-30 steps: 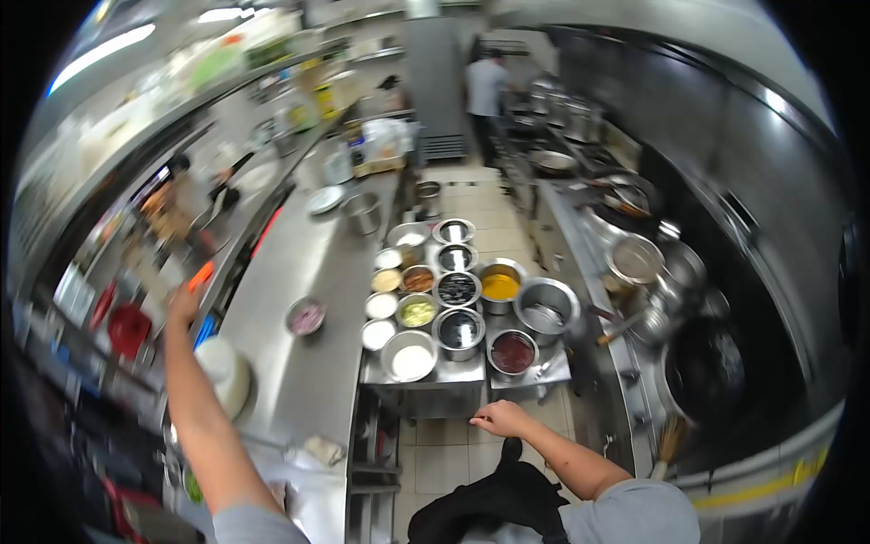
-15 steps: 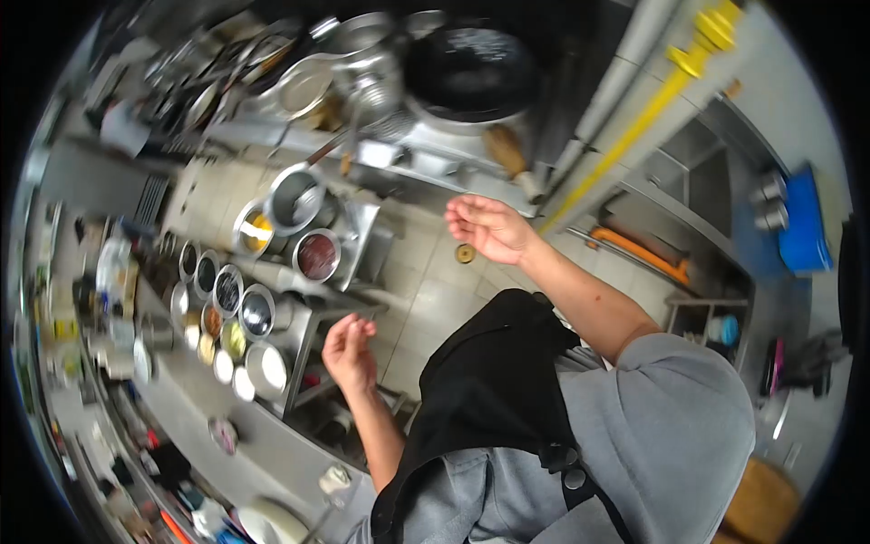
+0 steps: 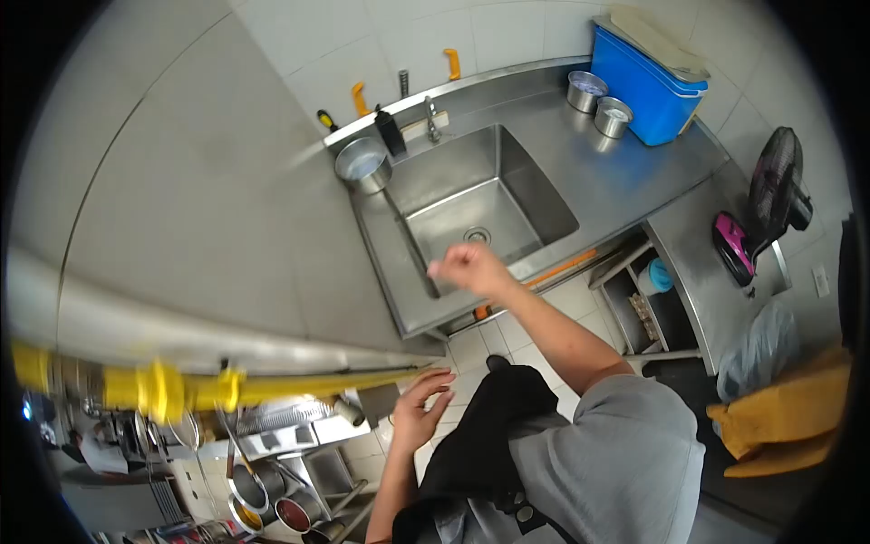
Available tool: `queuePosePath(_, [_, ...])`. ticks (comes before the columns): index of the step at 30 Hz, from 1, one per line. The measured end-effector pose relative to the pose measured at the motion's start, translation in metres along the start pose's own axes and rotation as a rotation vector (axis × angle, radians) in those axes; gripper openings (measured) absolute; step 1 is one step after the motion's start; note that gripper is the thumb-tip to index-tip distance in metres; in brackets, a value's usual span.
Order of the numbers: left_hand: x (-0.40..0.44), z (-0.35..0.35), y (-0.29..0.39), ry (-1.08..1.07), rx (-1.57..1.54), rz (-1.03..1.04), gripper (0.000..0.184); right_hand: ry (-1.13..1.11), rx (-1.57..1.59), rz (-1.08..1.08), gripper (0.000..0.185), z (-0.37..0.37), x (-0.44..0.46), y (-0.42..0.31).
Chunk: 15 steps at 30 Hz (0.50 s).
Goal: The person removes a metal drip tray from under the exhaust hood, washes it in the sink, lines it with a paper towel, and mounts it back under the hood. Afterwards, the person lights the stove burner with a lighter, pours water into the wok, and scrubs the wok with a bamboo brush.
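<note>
Over the front edge of the steel sink (image 3: 453,213), my right hand (image 3: 473,272) is raised with its fingers curled in; its fingertips are smeared by motion. My left hand (image 3: 420,411) hangs lower, beside the black apron, with fingers apart and nothing held. The basin has a round drain at its bottom. A faucet (image 3: 431,118) stands at the back rim, with a dark bottle (image 3: 391,131) beside it and a steel pot (image 3: 363,166) on the left corner.
Two small steel pots (image 3: 586,91) stand by a blue box (image 3: 642,83). A fan (image 3: 778,181) is at the right. A yellow pipe (image 3: 281,388) runs along the left wall. Pots of sauce (image 3: 294,514) and a person (image 3: 101,451) are at lower left.
The view has swung right, from the counters and stove to the sink. My left hand was reaching out over the left counter earlier; now it is near my body. My right hand's fingers have curled.
</note>
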<state>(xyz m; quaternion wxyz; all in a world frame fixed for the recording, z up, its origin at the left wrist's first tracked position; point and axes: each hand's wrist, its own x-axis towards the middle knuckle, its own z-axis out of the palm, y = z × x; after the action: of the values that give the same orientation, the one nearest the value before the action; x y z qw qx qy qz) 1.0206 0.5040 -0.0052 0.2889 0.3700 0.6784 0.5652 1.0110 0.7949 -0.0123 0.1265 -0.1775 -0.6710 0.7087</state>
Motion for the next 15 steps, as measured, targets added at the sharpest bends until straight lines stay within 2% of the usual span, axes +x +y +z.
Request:
queuePosePath(2, [0.058, 0.028, -0.020, -0.009, -0.068, -0.071, 0.029, 0.145, -0.046, -0.029, 0.012, -0.074, 0.093, 0.046])
queuePosePath(3, [0.089, 0.039, -0.041, -0.006, -0.066, -0.086, 0.029, 0.239, 0.201, 0.029, 0.008, -0.103, 0.146, 0.076])
queuePosePath(4, [0.115, 0.044, -0.059, 0.030, -0.188, -0.131, 0.028, 0.326, 0.439, 0.080, 0.008, -0.126, 0.201, 0.100])
queuePosePath(5, [0.140, 0.050, -0.069, 0.071, -0.311, -0.181, 0.026, 0.416, 0.335, 0.110, 0.007, -0.152, 0.262, 0.130])
queuePosePath(6, [0.167, 0.056, -0.080, 0.121, -0.244, -0.216, 0.019, 0.500, 0.232, 0.143, 0.010, -0.176, 0.317, 0.159])
queuePosePath(7, [0.193, 0.059, -0.089, 0.139, -0.244, -0.225, 0.019, 0.483, 0.232, 0.153, 0.010, -0.194, 0.353, 0.158])
queuePosePath(9, [0.245, 0.059, -0.110, 0.200, -0.112, -0.329, 0.013, 0.639, 0.452, 0.264, 0.016, -0.214, 0.419, 0.150])
queuePosePath(11, [0.300, 0.062, -0.113, 0.278, -0.227, -0.360, 0.012, 0.702, 0.559, 0.332, 0.020, -0.210, 0.444, 0.129])
queuePosePath(13, [0.353, 0.060, -0.122, 0.288, -0.184, -0.443, 0.015, 0.296, 1.022, -0.165, 0.021, -0.201, 0.437, 0.079])
queuePosePath(14, [0.387, 0.054, -0.135, 0.270, -0.129, -0.409, 0.015, 0.287, 1.013, -0.161, 0.021, -0.205, 0.440, 0.083])
queuePosePath(15, [0.418, 0.051, -0.147, 0.250, -0.076, -0.381, 0.017, 0.318, 0.749, -0.018, 0.021, -0.211, 0.439, 0.095])
